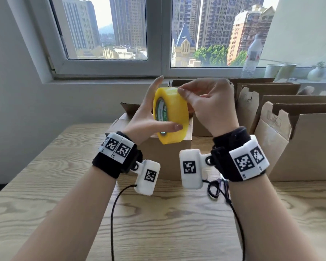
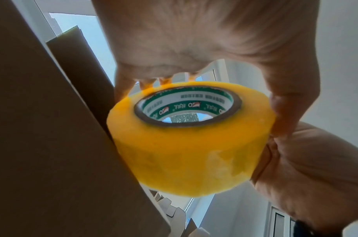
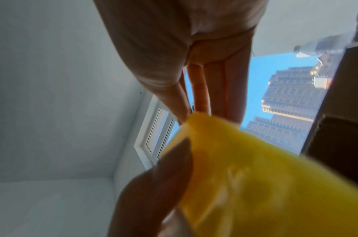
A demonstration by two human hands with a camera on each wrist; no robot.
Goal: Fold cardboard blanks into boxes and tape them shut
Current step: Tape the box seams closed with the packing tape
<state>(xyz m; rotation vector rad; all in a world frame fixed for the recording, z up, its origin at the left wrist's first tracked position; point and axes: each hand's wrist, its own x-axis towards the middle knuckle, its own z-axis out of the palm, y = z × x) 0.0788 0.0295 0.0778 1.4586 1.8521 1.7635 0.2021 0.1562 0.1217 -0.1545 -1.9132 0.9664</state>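
A yellow tape roll (image 1: 174, 113) with a green-and-white core is held up over a brown cardboard box (image 1: 169, 155) on the wooden table (image 1: 158, 223). My left hand (image 1: 167, 103) grips the roll, with the thumb across its lower front face and the fingers behind its top. My right hand (image 1: 183, 93) has its curled fingertips pinching at the roll's top edge. In the left wrist view the tape roll (image 2: 190, 144) sits close beside the box wall (image 2: 42, 128). The right wrist view shows my thumb (image 3: 157, 184) pressed on the blurred tape roll (image 3: 265, 176). The tape's loose end is not visible.
Several open cardboard boxes (image 1: 294, 132) stand at the right and along the back. A water bottle (image 1: 252, 53), cups (image 1: 282, 70) and a small vase (image 1: 316, 73) stand on the windowsill. Black cables (image 1: 113, 213) hang from the wrist cameras over the table.
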